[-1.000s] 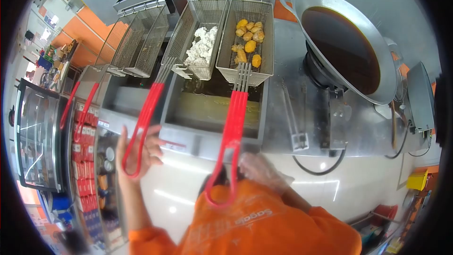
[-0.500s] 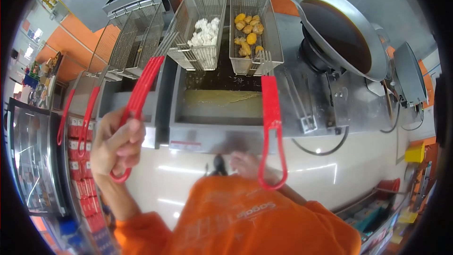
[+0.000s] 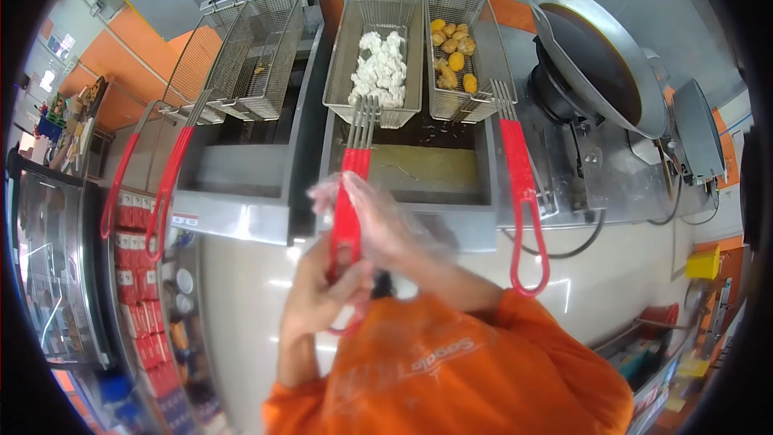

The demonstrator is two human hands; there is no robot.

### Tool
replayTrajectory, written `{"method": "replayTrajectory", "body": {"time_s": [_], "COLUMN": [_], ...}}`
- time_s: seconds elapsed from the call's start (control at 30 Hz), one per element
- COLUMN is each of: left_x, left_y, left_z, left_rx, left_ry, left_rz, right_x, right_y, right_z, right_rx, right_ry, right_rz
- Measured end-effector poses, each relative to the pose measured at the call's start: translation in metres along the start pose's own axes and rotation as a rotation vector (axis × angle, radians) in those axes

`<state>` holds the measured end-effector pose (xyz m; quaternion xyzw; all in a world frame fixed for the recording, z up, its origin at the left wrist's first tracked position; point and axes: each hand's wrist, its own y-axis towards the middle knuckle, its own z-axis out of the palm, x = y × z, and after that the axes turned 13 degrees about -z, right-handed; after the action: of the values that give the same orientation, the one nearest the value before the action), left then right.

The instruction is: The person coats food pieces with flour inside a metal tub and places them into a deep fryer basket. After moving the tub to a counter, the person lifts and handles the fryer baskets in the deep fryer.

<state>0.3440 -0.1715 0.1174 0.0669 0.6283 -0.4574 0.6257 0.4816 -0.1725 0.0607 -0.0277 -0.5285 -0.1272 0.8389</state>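
Note:
A wire fryer basket (image 3: 332, 89) of white, floury-coated pieces (image 3: 381, 68) hangs tilted over the middle fryer vat (image 3: 419, 197). Its red handle (image 3: 351, 213) points towards me. My left hand (image 3: 322, 290) is closed round the lower part of that handle. Higher up, my right hand (image 3: 382, 217), in a clear plastic glove, wraps the handle from the right, its fingers partly blurred. To the right hangs a second fryer basket (image 3: 495, 52) with golden fried pieces (image 3: 456, 44), its red handle (image 3: 522, 193) untouched.
Two more fryer baskets (image 3: 258, 56) with red handles hang over the left vat (image 3: 237, 169). A large wok (image 3: 652, 89) of dark liquid stands on a burner at right. Tongs (image 3: 543, 193) lie on the steel counter. Red boxes (image 3: 133, 246) fill a shelf at left.
My left hand has moved right with the basket handle, and the basket has swung straighter towards me. My right hand has risen from near my body onto the handle. The view has shifted left.

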Motion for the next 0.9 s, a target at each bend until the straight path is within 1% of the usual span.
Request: {"method": "replayTrajectory", "body": {"time_s": [0.07, 0.1, 0.17, 0.2, 0.3, 0.43, 0.5, 0.53, 0.6, 0.63, 0.67, 0.73, 0.83, 0.9], "left_x": [0.011, 0.014, 0.026, 0.031, 0.043, 0.05, 0.056, 0.061, 0.068, 0.071, 0.076, 0.084, 0.084, 0.095], "left_y": [0.008, 0.014, 0.025, 0.032, 0.049, 0.065, 0.076, 0.082, 0.09, 0.093, 0.097, 0.102, 0.105, 0.114], "left_z": [0.0, -0.002, -0.006, -0.009, -0.014, -0.015, -0.018, -0.022, -0.027, -0.03, -0.035, -0.042, -0.041, -0.046], "left_rx": [0.025, 0.046, 0.063, 0.063, 0.065, 0.083, 0.051, 0.057, 0.057, 0.057, 0.057, 0.025, 0.034, 0.04], "left_ry": [-0.039, -0.075, -0.069, -0.048, -0.033, 0.007, 0.037, 0.052, 0.057, 0.06, 0.068, 0.038, 0.087, 0.1], "left_rz": [-0.028, -0.046, -0.049, -0.04, -0.052, -0.018, -0.006, -0.007, 0.007, 0.013, 0.02, 0.024, 0.029, 0.044], "right_x": [-0.008, -0.011, -0.011, -0.009, -0.033, -0.028, -0.035, -0.052, -0.089, -0.089, -0.088, -0.095, -0.116, -0.118], "right_y": [0.002, 0.004, 0.0, 0.0, 0.003, 0.007, 0.014, 0.018, 0.028, 0.029, 0.03, 0.031, 0.033, 0.031], "right_z": [0.005, 0.004, -0.003, -0.005, -0.025, -0.03, -0.037, -0.045, -0.062, -0.061, -0.059, -0.06, -0.066, -0.066], "right_rx": [-0.095, -0.088, -0.163, -0.148, -0.112, -0.105, -0.115, -0.112, 0.003, 0.006, -0.013, -0.04, -0.027, -0.107], "right_ry": [0.01, 0.012, 0.076, 0.021, -0.062, -0.025, -0.039, -0.038, -0.032, -0.032, 0.019, 0.073, 0.092, 0.148], "right_rz": [-0.012, -0.015, 0.194, 0.205, 0.179, 0.1, 0.269, 0.263, 0.117, 0.11, 0.173, 0.225, 0.152, 0.192]}}
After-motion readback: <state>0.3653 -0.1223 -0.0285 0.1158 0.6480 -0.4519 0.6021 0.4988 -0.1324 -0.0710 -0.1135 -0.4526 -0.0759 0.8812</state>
